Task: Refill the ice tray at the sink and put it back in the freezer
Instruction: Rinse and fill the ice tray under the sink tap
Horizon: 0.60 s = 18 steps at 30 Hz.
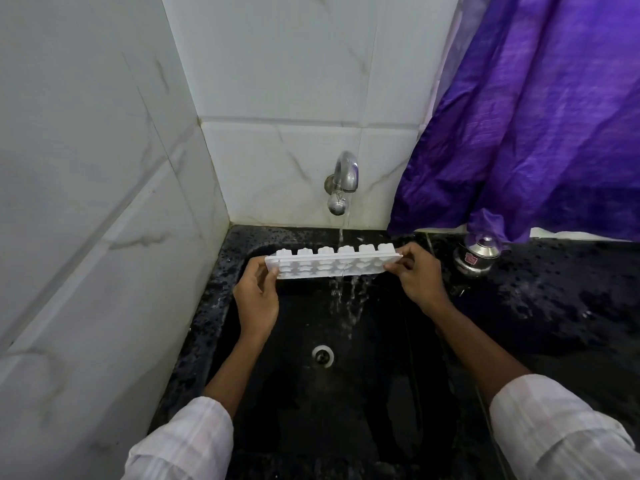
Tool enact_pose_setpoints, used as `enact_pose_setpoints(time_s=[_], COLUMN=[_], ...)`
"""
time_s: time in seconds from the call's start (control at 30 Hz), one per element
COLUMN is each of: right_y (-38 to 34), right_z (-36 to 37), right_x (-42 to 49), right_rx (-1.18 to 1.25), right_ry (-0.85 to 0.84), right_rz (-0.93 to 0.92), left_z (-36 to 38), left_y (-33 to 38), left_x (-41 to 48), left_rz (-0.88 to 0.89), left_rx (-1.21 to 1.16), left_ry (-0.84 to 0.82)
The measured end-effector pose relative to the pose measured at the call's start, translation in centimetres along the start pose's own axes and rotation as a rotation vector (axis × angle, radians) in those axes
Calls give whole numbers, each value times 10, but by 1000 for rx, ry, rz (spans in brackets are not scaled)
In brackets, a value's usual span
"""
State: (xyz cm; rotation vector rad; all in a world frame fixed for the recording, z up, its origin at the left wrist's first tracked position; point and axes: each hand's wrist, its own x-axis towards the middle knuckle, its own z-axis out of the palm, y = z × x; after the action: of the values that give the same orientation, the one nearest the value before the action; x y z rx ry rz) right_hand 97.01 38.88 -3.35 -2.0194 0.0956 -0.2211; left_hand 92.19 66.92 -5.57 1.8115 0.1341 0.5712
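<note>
Ice tray is held up over the back of the black sink, right under the running tap, not touching the basin. It's tipped toward the person, so you can see the cup bottoms along the far edge and water pours off the near long edge down toward the drain.

Left hand pinches the left short end between thumb and fingers, and right hand does the same on the right end. So that's a two-ended pinch, nothing under the middle.

My guess is it's thin plastic, so very light empty, noticeably heavier full, and it'll probably twist if you hold just one end. It's also wet, so slippery. I'd keep both short ends held and level it out, otherwise the cups won't hold much.

A little steel pot sits on the counter at the sink's back right corner, below a purple curtain.
</note>
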Motion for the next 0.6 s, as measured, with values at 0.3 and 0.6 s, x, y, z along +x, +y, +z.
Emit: enact_pose_setpoints(time_s=[0.3,0.6], right_y=[-9,-9], right_z=[-24,-25], right_x=[1,-11], right_rx=[18,5], right_ry=[45,75], right_rz=[-177,-210], left_z=[-1,-2], left_y=[20,27], left_x=[-5,-11], left_rz=[207,279], left_rx=[19,84], left_ry=[42,62])
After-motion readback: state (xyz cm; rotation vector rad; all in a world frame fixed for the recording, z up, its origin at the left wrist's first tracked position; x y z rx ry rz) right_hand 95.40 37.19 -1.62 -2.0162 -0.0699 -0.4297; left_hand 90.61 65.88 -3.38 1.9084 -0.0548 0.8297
